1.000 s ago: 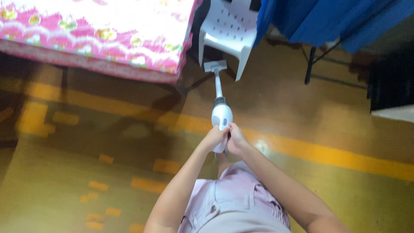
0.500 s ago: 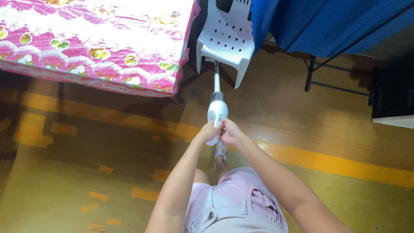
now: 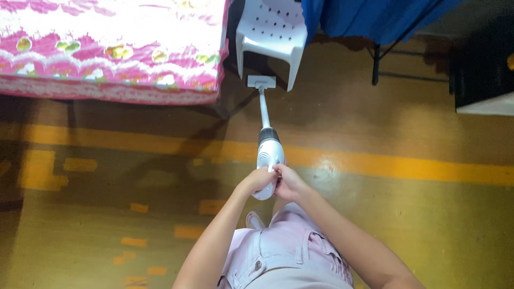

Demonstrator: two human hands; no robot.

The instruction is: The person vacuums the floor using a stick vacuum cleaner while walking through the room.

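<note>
Both my hands grip the handle of a white stick vacuum [image 3: 268, 152]. My left hand [image 3: 256, 181] wraps the handle from the left and my right hand [image 3: 289, 183] from the right, side by side. The vacuum's thin white tube runs away from me to its flat floor head [image 3: 261, 82], which rests on the brown floor just in front of a white plastic chair [image 3: 270, 29]. My pale pink shorts fill the bottom of the view.
A table under a pink flowered cloth [image 3: 112, 51] stands at the upper left. A blue cloth [image 3: 369, 16] hangs over a dark metal frame at the upper right. A dark box [image 3: 482, 69] sits far right. A yellow stripe [image 3: 401, 167] crosses the floor.
The vacuum head went under the chair half a second ago and has now been pulled back out in front of it. My hands drew back toward my body.
</note>
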